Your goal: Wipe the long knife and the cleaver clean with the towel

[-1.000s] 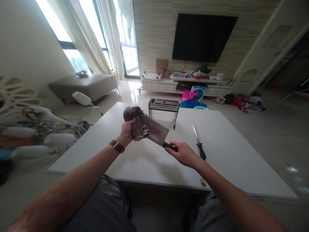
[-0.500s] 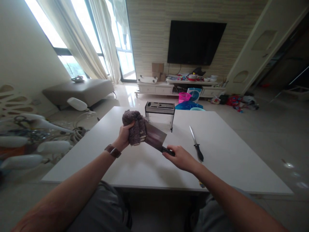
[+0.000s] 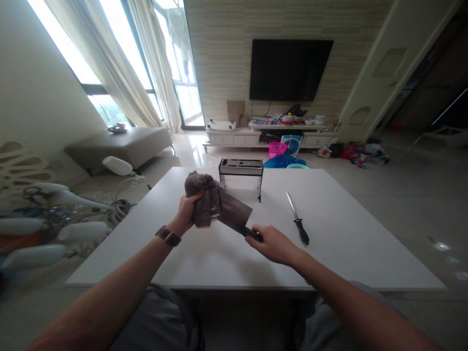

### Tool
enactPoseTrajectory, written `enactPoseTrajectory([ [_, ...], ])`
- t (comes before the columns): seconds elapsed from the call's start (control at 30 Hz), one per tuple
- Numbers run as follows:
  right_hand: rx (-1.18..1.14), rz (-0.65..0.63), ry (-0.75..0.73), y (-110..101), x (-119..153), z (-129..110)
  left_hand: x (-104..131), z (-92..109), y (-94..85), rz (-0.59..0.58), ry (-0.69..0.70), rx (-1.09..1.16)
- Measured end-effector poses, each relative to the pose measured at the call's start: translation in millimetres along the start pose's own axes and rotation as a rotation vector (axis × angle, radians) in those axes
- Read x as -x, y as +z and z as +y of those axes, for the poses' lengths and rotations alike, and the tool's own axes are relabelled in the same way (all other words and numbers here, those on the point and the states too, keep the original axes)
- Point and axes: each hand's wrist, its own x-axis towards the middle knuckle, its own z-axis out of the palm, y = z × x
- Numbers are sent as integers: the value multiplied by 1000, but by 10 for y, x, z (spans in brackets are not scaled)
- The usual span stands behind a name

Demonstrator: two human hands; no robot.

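My left hand (image 3: 188, 210) is closed around a folded grey-brown towel (image 3: 202, 200), which covers the far end of a cleaver blade. My right hand (image 3: 272, 242) grips the black handle of that cleaver (image 3: 234, 210), whose broad blade is tilted and held above the white table (image 3: 351, 253). Right of my right hand, a sharpening steel (image 3: 300, 229) with a black handle lies on the tabletop. Beyond the blade stands a knife block (image 3: 241, 166) with a slotted top and clear sides. The blade's tip end is hidden by the towel.
Left of the table are white lamp-like pieces with tangled cables (image 3: 84, 226). A grey bench (image 3: 124, 146) stands by the window. Past the table's far edge are a blue plastic bag (image 3: 283, 161), a pink basket (image 3: 277, 148) and a low TV cabinet (image 3: 228, 140).
The camera view has tilted up slightly, so the table sits a little lower. Both hands keep their grip on the towel and cleaver, with almost no shift between them.
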Motion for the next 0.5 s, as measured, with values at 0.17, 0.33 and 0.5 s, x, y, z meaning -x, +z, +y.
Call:
enactPoseTrajectory([
  [0.17,72,2,1,-131,5,36,34,27,20,-26,-1,-35],
  [0.33,80,-10,-14,-388,-19,177,126,69,55,-159,-25,-188],
  [0.5,49,-36,-40,-571,2,220,205,88,117,-207,-98,-204],
])
